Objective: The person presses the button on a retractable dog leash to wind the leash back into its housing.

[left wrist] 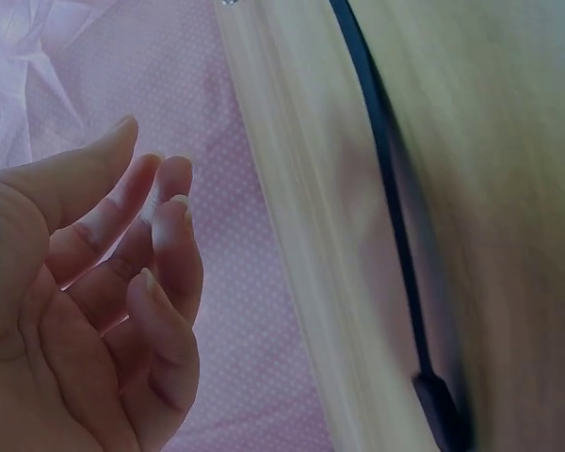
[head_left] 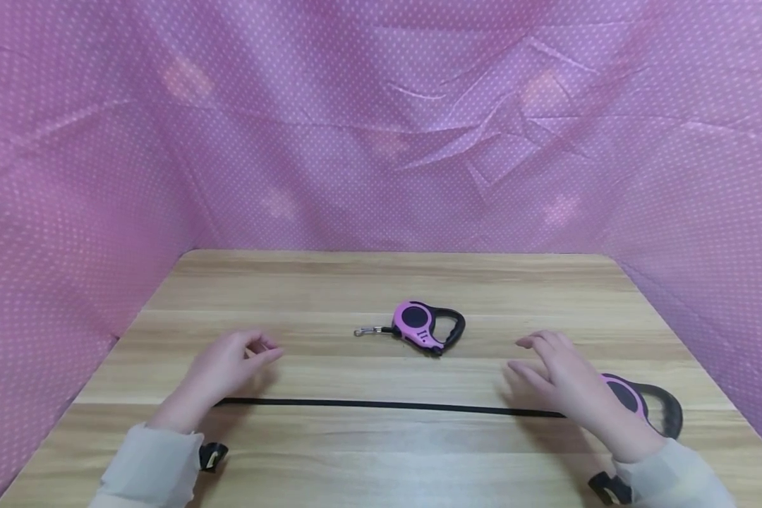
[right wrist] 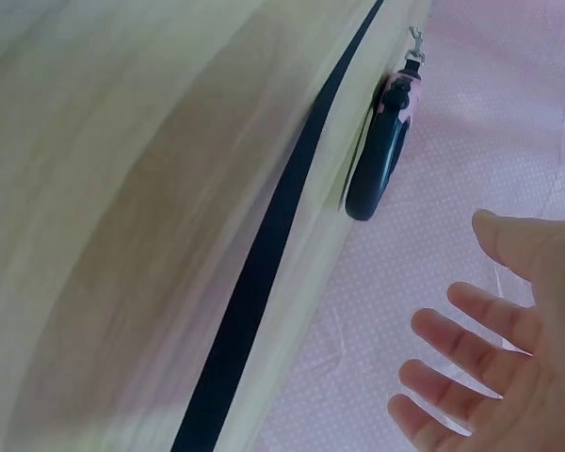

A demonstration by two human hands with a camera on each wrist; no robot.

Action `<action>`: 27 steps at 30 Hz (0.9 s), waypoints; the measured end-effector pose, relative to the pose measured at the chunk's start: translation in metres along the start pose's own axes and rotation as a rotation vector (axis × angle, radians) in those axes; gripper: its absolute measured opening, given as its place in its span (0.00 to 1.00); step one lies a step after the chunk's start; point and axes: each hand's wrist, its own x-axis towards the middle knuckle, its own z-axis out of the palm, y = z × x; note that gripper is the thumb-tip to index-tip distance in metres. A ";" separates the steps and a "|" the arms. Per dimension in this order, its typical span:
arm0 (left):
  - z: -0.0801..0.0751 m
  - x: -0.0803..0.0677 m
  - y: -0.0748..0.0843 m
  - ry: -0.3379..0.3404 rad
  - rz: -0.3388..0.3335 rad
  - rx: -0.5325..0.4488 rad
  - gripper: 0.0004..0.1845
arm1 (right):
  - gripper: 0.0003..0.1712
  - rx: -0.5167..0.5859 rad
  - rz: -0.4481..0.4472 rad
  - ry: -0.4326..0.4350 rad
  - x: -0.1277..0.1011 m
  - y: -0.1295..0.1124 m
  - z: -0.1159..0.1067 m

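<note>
A pink and black retractable dog leash (head_left: pixel 415 316) lies mid-table, its metal clip (head_left: pixel 370 331) pointing left. Nearer the front, a long black strap (head_left: pixel 381 404) stretches across the wood between the two hands. It runs in line with a second pink and black retractable leash (head_left: pixel 625 395), which my right wrist partly covers. My left hand (head_left: pixel 228 365) hovers above the strap's left part, fingers loosely curled and holding nothing. In the left wrist view the strap leads to a thicker black end piece (left wrist: pixel 440 410). Over its right part, my right hand (head_left: pixel 561 377) is raised with fingers spread and nothing in them.
The wooden tabletop (head_left: pixel 279 282) has pink dotted cloth (head_left: pixel 381 176) hanging behind it and along both sides. A black strap mount (head_left: pixel 212 456) shows at the left wrist, and another black mount (head_left: pixel 609 488) at the right wrist.
</note>
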 end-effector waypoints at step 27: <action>-0.008 -0.036 -0.041 -0.044 -0.137 -0.036 0.24 | 0.24 0.018 0.144 0.129 -0.043 0.040 -0.014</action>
